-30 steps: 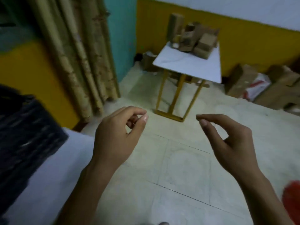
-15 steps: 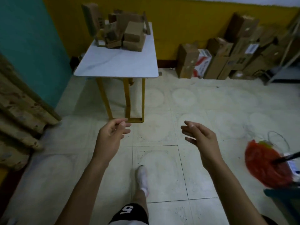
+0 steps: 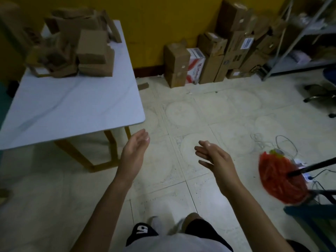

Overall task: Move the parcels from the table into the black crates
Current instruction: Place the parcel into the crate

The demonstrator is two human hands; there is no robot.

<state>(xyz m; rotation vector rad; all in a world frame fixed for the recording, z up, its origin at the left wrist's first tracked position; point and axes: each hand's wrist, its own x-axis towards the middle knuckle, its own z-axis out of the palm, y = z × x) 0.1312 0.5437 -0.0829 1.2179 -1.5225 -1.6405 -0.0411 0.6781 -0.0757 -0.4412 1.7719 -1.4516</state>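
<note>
Where parcels [image 3: 91, 51] heap on tbl [image 3: 72, 110], axes vary.

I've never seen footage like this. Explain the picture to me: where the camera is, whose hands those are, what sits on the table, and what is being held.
There is no machine here: a person wears one wide-angle camera on the head, looking forward and down, so you see their own arms from above. The left hand and the right hand reach out over the tiled floor, fingers relaxed, holding nothing. To the left stands a white marble-patterned table with yellow legs; at its far end lies a pile of brown cardboard parcels, the things to be moved. More brown cardboard boxes stand on the floor along the yellow wall. No black crate shows in this picture.
</note>
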